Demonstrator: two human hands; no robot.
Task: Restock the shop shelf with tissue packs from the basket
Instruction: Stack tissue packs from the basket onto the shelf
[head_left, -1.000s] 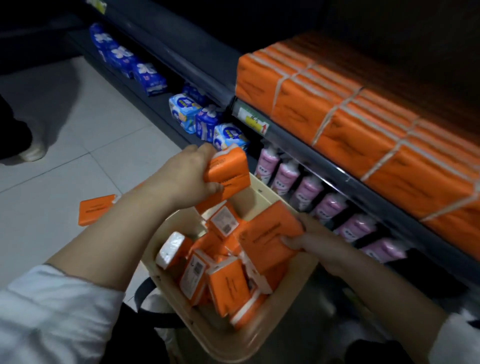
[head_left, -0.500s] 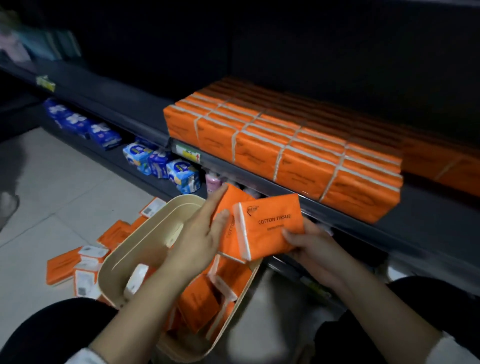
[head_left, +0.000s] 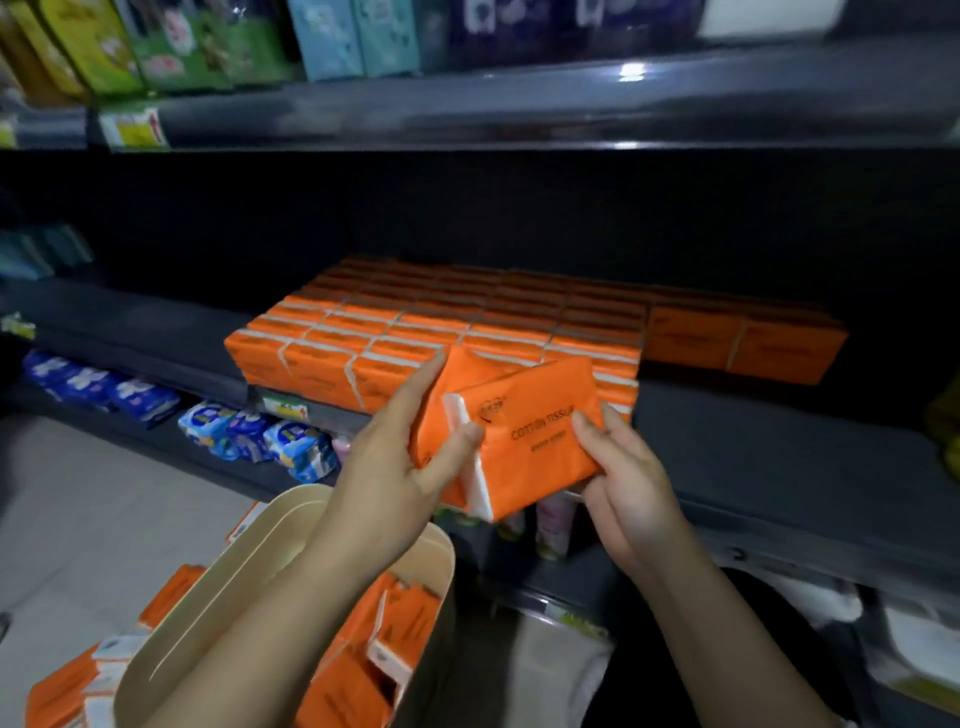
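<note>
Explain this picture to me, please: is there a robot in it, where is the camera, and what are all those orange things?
There is no machine here. A person works with bare hands, and the single camera sits on their head, looking forward and down.

The left hand and right hand together hold two orange tissue packs. The front one is printed COTTON TISSUE, and the right fingers curl round its end.

Ahead, the dark shelf carries a stacked block of the same packs. At lower left is the beige basket with more packs inside, and loose packs lie on the floor beside it. Blue packets sit on a lower shelf.
</note>
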